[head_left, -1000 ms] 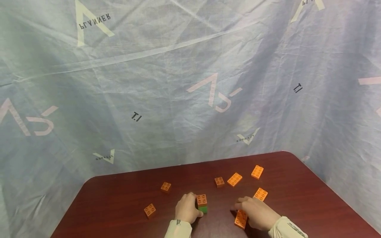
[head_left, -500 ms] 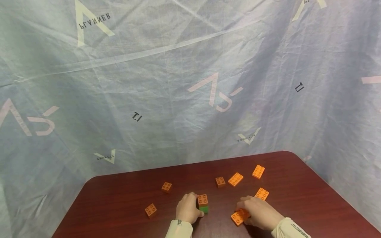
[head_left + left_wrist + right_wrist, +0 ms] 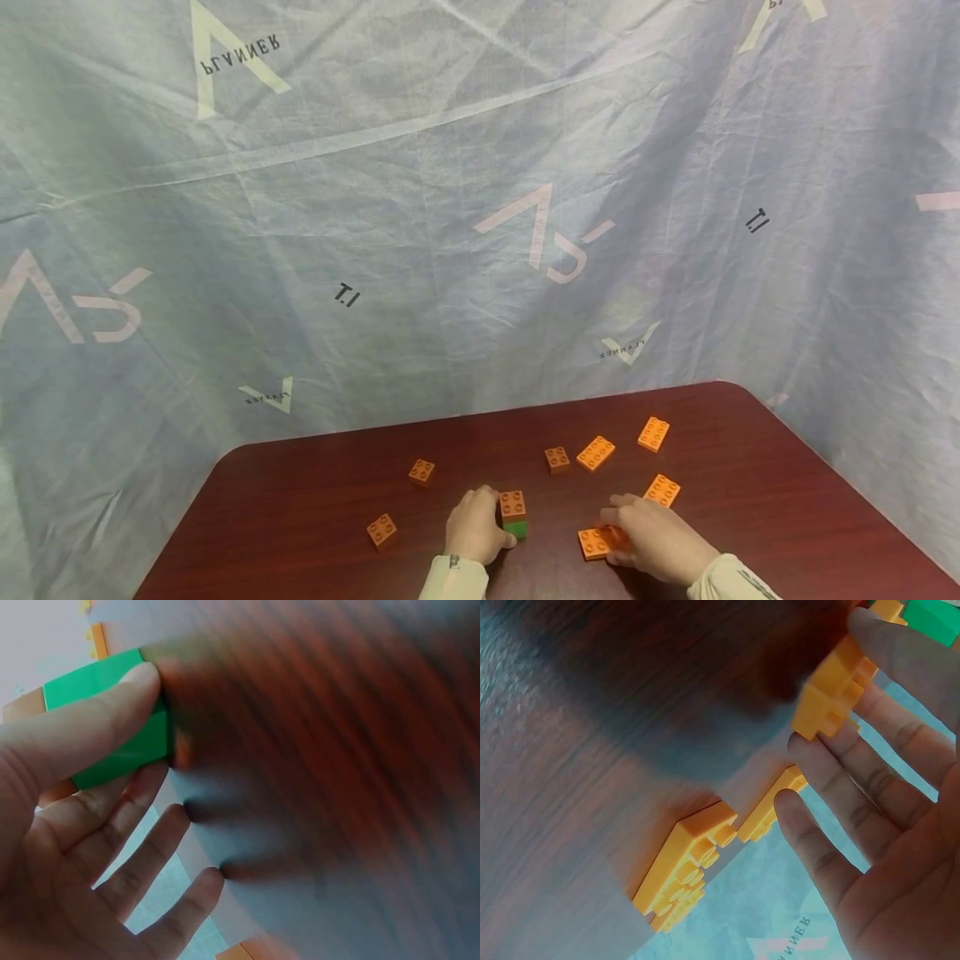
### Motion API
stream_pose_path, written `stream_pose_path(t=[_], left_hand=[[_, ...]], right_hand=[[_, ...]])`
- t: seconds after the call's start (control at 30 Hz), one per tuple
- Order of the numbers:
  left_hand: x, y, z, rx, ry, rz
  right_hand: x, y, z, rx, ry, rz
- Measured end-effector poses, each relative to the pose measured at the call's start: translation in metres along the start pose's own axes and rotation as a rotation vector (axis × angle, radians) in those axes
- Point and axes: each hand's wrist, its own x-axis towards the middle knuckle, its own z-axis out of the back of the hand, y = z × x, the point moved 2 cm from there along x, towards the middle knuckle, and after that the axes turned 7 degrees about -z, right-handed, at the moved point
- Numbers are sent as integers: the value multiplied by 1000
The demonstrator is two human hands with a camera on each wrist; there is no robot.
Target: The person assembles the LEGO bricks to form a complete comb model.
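Observation:
My left hand [image 3: 472, 527] grips a small stack at the table's near middle, thumb on the near side. The stack is a green toy brick [image 3: 516, 528] under a square orange brick [image 3: 513, 504]. In the left wrist view the thumb presses the green side while the other fingers spread toward the tabletop. To the right, my right hand [image 3: 654, 535] pinches a flat orange eight-stud brick [image 3: 593, 543], its studs up and one end pointing at the stack. The palm and fingers hide its other end in the head view.
Two square orange bricks lie left of the stack, one nearer [image 3: 382, 530] and one farther [image 3: 422, 472]; a third [image 3: 557, 459] sits behind it. Flat orange bricks rest at the right: one [image 3: 663, 490] just beyond my right hand, others [image 3: 596, 452] [image 3: 653, 433] farther back. A printed cloth [image 3: 420, 250] hangs behind the table.
The flat orange brick in my right hand has turned from lying lengthwise to pointing sideways at the stack. My left hand keeps its grip on the stack in the same place.

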Motion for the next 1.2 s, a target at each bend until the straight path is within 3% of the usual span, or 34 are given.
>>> stream_pose_path(t=[0.23,1.2], left_hand=[[0,-1,0,11,-6,3],[1,2,-2,16,14,16]], right_hand=[[-1,2,4,-39,-63,40],[17,37,25,-14,-182,105]])
